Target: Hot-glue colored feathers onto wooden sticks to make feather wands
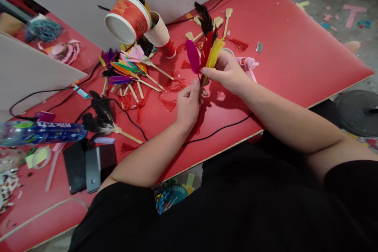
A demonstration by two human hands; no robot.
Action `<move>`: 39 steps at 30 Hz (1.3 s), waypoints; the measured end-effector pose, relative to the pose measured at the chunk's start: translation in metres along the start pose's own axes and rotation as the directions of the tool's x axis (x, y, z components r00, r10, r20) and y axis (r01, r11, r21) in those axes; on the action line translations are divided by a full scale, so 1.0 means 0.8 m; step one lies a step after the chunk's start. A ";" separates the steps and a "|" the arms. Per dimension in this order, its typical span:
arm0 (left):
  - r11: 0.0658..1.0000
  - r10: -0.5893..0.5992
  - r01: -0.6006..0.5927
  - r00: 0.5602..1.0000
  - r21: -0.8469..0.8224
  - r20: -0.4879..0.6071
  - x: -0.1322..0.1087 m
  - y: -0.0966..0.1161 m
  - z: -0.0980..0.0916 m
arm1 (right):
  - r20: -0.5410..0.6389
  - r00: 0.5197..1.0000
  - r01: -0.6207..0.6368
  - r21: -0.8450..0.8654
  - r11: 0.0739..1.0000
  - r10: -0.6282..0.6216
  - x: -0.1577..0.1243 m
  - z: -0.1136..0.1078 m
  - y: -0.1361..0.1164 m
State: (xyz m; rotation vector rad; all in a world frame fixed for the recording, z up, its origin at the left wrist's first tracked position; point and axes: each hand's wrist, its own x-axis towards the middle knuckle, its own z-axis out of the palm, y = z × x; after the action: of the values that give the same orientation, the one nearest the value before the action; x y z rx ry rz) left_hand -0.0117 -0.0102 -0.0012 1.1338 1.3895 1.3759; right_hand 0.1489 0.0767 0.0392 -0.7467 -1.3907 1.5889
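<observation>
My left hand (189,104) is closed round the lower end of a bunch of feathers (203,45) held upright over the red table (283,59). The bunch has magenta, red, yellow and black feathers, with a red tassel hanging under my left hand. My right hand (226,71) pinches the feather stems just above the left hand. Both hands meet near the table's middle.
A pile of coloured feathers on wooden sticks (130,73) lies left of my hands. Tipped paper cups (131,19) sit behind it. A pink glue gun (249,65), black cables (218,130), a water bottle (41,132), two phones (88,165) and black feathers (100,116) are also on the table.
</observation>
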 end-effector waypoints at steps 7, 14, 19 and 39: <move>1.000 -0.019 0.019 1.000 -0.024 0.004 0.002 0.000 0.000 | 0.025 0.999 0.024 0.008 1.000 -0.025 0.002 -0.003 0.006; 0.998 -0.041 0.041 0.999 -0.050 0.015 0.003 -0.001 -0.002 | -0.025 1.000 0.006 0.006 1.000 -0.005 0.001 0.000 0.005; 0.997 -0.055 0.055 0.998 -0.045 0.013 0.003 0.001 -0.003 | 0.016 0.998 0.054 -0.021 0.998 -0.054 0.000 -0.002 0.009; 0.998 -0.030 0.033 0.998 -0.058 0.062 0.002 -0.005 -0.005 | -0.078 0.997 0.006 -0.059 0.998 -0.011 0.003 -0.006 0.011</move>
State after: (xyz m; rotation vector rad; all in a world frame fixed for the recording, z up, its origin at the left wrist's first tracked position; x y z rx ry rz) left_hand -0.0164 -0.0099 -0.0052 1.1017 1.3100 1.3407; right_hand 0.1503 0.0814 0.0303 -0.8279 -1.3871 1.5021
